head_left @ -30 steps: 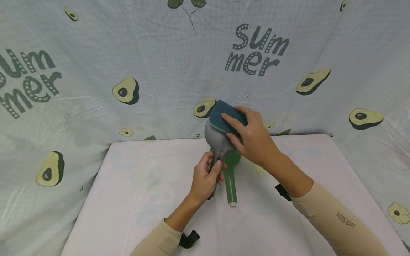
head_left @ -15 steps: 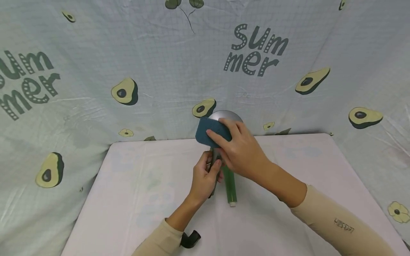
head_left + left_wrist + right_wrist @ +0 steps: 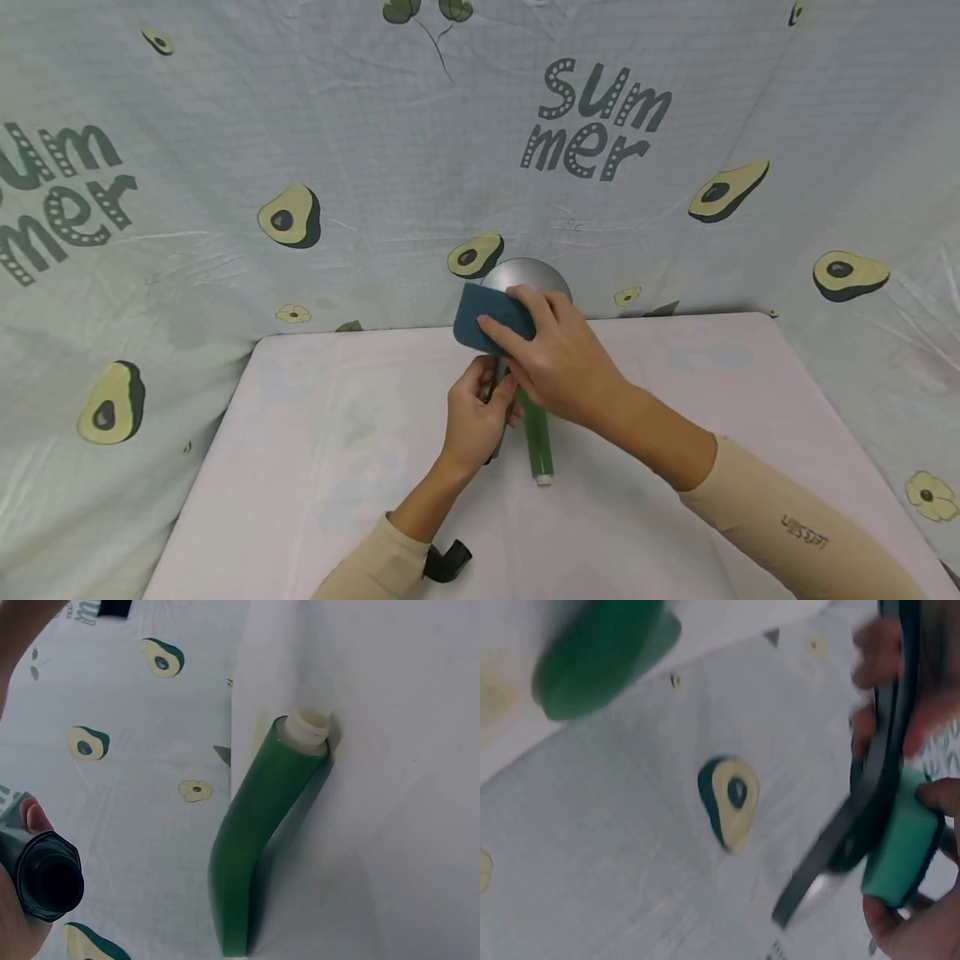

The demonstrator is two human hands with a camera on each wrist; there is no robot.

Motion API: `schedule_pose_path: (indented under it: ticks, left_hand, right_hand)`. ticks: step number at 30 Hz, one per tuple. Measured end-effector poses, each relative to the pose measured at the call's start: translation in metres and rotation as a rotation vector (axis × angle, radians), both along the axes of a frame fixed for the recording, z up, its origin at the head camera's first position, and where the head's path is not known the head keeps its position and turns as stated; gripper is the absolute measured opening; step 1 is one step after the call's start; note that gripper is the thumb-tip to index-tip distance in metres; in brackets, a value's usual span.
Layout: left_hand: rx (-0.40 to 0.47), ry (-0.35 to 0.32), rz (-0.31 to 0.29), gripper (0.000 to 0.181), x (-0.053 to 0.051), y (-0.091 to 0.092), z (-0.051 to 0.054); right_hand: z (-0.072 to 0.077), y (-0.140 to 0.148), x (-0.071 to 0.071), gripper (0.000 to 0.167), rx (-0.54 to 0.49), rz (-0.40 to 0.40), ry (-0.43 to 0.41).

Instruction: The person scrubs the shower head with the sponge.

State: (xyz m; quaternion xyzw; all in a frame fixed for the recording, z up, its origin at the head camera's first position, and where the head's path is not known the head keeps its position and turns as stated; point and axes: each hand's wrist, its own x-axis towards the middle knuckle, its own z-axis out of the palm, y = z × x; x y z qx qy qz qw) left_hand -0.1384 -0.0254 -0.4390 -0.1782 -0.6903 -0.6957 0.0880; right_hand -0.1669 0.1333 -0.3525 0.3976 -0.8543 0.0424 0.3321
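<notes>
Backdrop (image 3: 382,158) behind half-hidden silver showerhead (image 3: 531,271)

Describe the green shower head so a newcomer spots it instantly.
On the pale table, look just right of the left hand. A green shower head lies there, handle toward the wearer. Unlike the grey shower head in that hand, it's green with a white end.
</notes>
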Motion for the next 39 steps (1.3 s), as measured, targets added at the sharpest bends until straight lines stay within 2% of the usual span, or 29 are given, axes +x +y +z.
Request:
schedule_pose_path:
  ticks: [3,7,11,17,20,22,24,27,30,32,34,37,39]
  left_hand:
    - [-0.006,0.022,0.025,0.011,0.0,-0.004,0.002]
    - [0.005,0.02,-0.009,0.01,0.002,-0.008,0.005]
    - [0.051,-0.002,-0.048,0.018,0.004,-0.01,0.009]
    - [0.054,-0.029,-0.064,0.024,0.006,-0.01,0.01]
    - [0.059,-0.03,-0.07,0.022,0.006,-0.01,0.009]
    - [0.066,-0.027,-0.064,0.022,0.005,-0.01,0.008]
    - [0.08,-0.031,-0.052,0.023,0.004,-0.01,0.009]
    - [0.11,-0.039,-0.044,0.024,0.002,-0.011,0.01]
    - [0.134,-0.04,-0.046,0.025,0.002,-0.012,0.011]
    - [0.135,-0.033,-0.044,0.025,0.002,-0.012,0.011]
    - [0.137,-0.025,-0.035,0.024,0.003,-0.012,0.012]
    - [0.123,-0.011,-0.032,0.023,0.003,-0.012,0.011]
    - [0.098,-0.002,-0.035,0.021,0.005,-0.012,0.009]
  right_hand:
    - [-0.016,-0.005,0.015,0.048,0.004,-0.003,0.079]
    - [-0.023,-0.002,0.022,0.052,-0.04,0.013,0.078]
    - [-0.017,0.016,0.012,0.056,-0.15,0.043,-0.01]
    - [-0.004,0.047,-0.014,0.055,-0.41,-0.059,-0.235]
    - [-0.006,0.051,-0.016,0.055,-0.48,-0.075,-0.278]
    - [-0.014,0.048,-0.011,0.056,-0.471,-0.058,-0.246]
    - [-0.026,0.04,-0.002,0.057,-0.415,-0.028,-0.18]
    - [-0.047,0.026,0.011,0.044,-0.336,0.043,-0.098]
    - [-0.055,0.021,0.017,0.039,-0.311,0.077,-0.098]
    - [-0.05,0.024,0.015,0.04,-0.33,0.07,-0.12]
    - [-0.039,0.029,0.009,0.046,-0.373,0.056,-0.17]
    - [-0.019,0.037,-0.004,0.051,-0.465,0.015,-0.287]
    - [-0.004,0.043,-0.013,0.053,-0.523,-0.021,-0.395]
